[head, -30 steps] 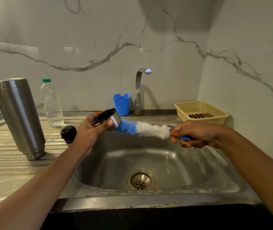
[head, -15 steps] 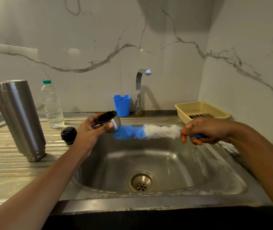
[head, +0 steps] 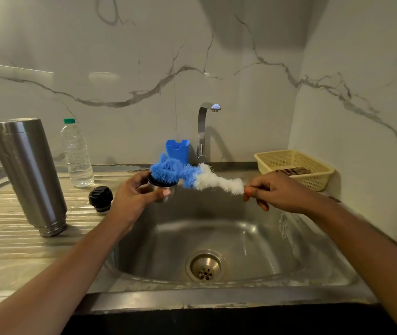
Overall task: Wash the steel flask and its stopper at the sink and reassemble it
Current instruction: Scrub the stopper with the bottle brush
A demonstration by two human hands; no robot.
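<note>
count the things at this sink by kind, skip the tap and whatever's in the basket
flask parts: 3, body, cup, stopper
brush: 1
water bottle: 1
blue holder: 1
basket: 1
total: 7

**Around your sink**

Your flask stands mouth-down on the surface left of the sink, with the bottle behind it and the stopper between flask and sink. Behind the sink stand the holder and, right of it, the tap. The basket sits back right. Over the sink, the brush runs from your right hand into the cup in your left hand.
</note>
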